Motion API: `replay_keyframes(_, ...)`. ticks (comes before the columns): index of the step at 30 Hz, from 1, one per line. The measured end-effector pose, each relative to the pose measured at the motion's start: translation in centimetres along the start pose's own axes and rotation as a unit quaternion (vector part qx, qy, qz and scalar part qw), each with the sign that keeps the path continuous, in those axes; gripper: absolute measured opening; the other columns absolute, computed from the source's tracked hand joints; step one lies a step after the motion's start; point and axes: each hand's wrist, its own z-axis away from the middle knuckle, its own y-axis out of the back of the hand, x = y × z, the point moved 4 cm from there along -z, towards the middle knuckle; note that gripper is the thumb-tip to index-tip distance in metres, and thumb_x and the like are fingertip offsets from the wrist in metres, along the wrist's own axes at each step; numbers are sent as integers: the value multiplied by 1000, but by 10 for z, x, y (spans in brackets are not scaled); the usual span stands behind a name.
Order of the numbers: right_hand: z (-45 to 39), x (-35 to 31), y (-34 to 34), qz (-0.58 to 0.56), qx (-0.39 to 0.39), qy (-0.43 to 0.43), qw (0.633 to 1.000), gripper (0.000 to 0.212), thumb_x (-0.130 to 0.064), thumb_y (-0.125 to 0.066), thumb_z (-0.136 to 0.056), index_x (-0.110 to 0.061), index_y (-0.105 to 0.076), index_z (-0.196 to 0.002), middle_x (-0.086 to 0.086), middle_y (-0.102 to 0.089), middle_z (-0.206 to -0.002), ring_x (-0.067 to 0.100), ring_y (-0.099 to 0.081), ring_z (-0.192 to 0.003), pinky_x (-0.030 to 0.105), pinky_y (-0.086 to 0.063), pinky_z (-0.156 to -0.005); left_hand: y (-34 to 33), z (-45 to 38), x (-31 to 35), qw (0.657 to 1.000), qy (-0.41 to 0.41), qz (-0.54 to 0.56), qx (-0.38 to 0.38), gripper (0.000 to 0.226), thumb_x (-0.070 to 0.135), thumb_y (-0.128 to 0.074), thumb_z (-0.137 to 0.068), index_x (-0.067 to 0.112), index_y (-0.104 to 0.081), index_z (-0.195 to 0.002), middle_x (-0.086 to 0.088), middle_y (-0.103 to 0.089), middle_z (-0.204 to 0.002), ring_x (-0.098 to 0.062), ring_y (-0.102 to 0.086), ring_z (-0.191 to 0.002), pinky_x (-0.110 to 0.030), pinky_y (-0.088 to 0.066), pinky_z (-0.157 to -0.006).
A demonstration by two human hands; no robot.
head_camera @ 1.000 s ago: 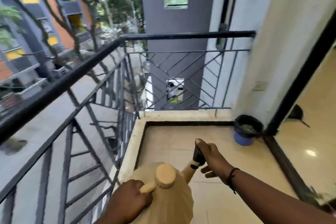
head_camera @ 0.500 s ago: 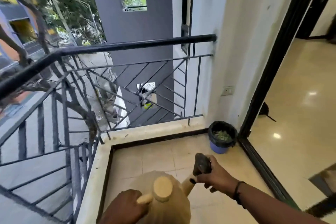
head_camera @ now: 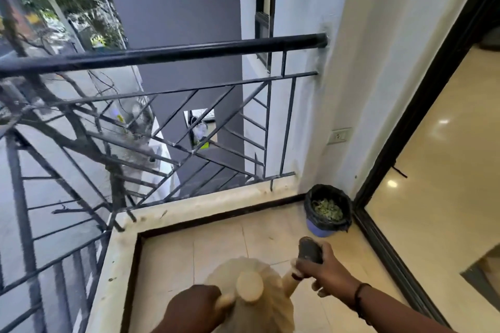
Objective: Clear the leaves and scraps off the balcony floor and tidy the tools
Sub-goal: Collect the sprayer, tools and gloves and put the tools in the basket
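Observation:
A beige watering can (head_camera: pixel 270 313) with a round cap is held low over the balcony floor (head_camera: pixel 216 249) at the bottom of the view. My left hand (head_camera: pixel 192 311) grips its handle on the left side. My right hand (head_camera: pixel 322 270) is curled round the dark nozzle (head_camera: pixel 308 247) at the end of the spout. A small blue bin (head_camera: pixel 323 230) with a black liner stands in the far right corner, with green leaf scraps (head_camera: pixel 326 208) inside it.
A black metal railing (head_camera: pixel 167 53) runs along the far and left sides above a pale stone kerb (head_camera: pixel 216 201). The white wall (head_camera: pixel 351 89) carries a socket (head_camera: pixel 339 136). A black door frame (head_camera: pixel 384 176) on the right opens onto a shiny indoor floor (head_camera: pixel 446 170).
The view has swung right and nearer to the corner, so the bin and doorway now look larger. Both hands keep their hold on the watering can.

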Motion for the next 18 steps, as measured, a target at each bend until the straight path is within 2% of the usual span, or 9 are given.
replay_keyframes(3,-43,-18,22,-59,59,-50,995,79,-53,-79,-71,-24,-31,-126,14,-58,-101,21,-47,-55,27,-39,-50,35,-67,8,998,-45,-38,2,47,65,-54,-82,26,-63,-106,1,-65,-113,-17,-61,-107,-27,-41,-76)
replay_keyframes(5,-66,-29,35,-62,73,-78,992,83,-57,-80,-67,-26,-30,-125,15,-56,-97,21,-44,-54,27,-36,-50,58,-106,12,995,-73,-64,-12,48,62,-55,-83,24,-64,-111,0,-65,-114,-20,-60,-108,-29,-42,-76)
replay_keyframes(9,-98,-39,41,-85,89,-123,985,69,-43,-77,-78,-22,-31,-126,15,-48,-83,19,-36,-48,24,-31,-47,90,-169,9,990,-112,-80,-41,45,57,-54,-87,24,-63,-117,0,-65,-119,-21,-58,-114,-27,-44,-85)
replay_keyframes(12,-127,-38,34,-85,89,-149,981,63,-36,-78,-80,-20,-34,-123,15,-50,-80,18,-39,-46,23,-31,-45,94,-211,-1,988,-92,-75,-94,45,56,-54,-86,26,-62,-119,0,-64,-122,-20,-58,-116,-29,-45,-90)
replay_keyframes(14,-141,-37,25,-91,100,-166,977,68,-36,-82,-75,-18,-37,-123,13,-54,-89,19,-49,-54,24,-38,-49,95,-229,-9,990,-75,-54,-107,45,56,-53,-86,28,-60,-121,2,-61,-124,-16,-56,-118,-27,-43,-92)
replay_keyframes(15,-157,-31,23,-102,101,-168,975,72,-38,-84,-71,-17,-38,-122,9,-55,-97,20,-56,-66,27,-42,-56,89,-244,-15,991,-58,-23,-117,45,56,-50,-87,30,-59,-122,3,-60,-127,-14,-55,-119,-27,-42,-95)
replay_keyframes(17,-188,-13,15,-100,104,-194,970,74,-41,-86,-66,-17,-39,-118,4,-54,-110,19,-59,-89,31,-45,-72,79,-267,-27,991,6,74,-113,49,59,-40,-88,35,-58,-128,6,-54,-138,-9,-49,-127,-22,-35,-102)
replay_keyframes(18,-204,-8,12,-88,105,-201,970,70,-40,-86,-67,-17,-41,-115,2,-53,-115,16,-58,-94,31,-45,-76,72,-278,-37,984,46,127,-114,57,66,-35,-86,36,-58,-129,8,-50,-143,-6,-46,-130,-18,-30,-105)
